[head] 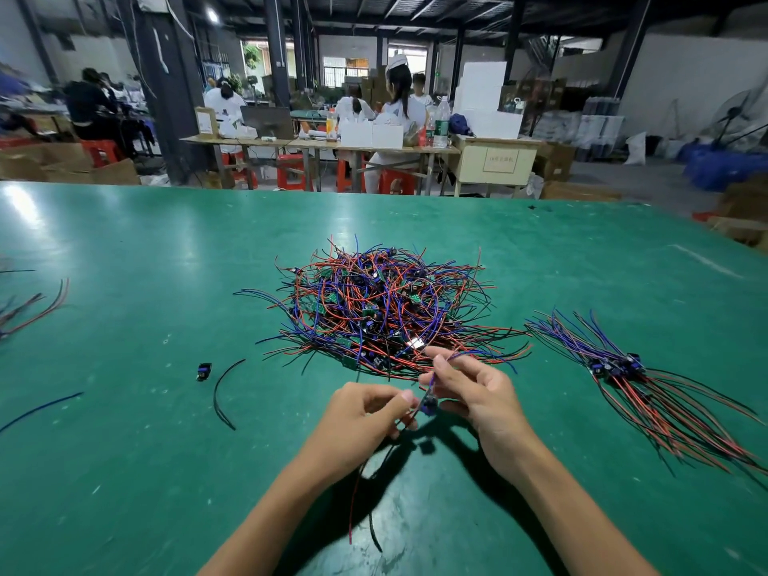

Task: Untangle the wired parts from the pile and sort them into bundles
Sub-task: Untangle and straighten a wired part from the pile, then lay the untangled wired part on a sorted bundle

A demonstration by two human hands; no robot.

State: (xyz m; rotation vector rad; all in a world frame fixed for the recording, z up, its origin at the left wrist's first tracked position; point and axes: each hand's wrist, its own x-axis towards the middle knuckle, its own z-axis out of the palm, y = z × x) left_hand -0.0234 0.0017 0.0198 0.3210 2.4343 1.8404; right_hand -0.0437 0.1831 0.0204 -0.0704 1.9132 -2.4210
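Note:
A tangled pile [382,309] of small circuit parts with red, blue and black wires lies at the middle of the green table [124,284]. Just in front of it, both hands hold one wired part [429,405] above the table. My left hand [365,413] pinches its red and black wires, which hang down toward me. My right hand [473,392] pinches its blue wires, which lead back toward the pile. A sorted bundle [631,376] of aligned parts lies to the right.
A loose small part [203,371], a black wire [224,392] and a blue wire [41,411] lie to the left. More wires [33,309] sit at the left edge. Beyond the table's far edge, people sit at benches.

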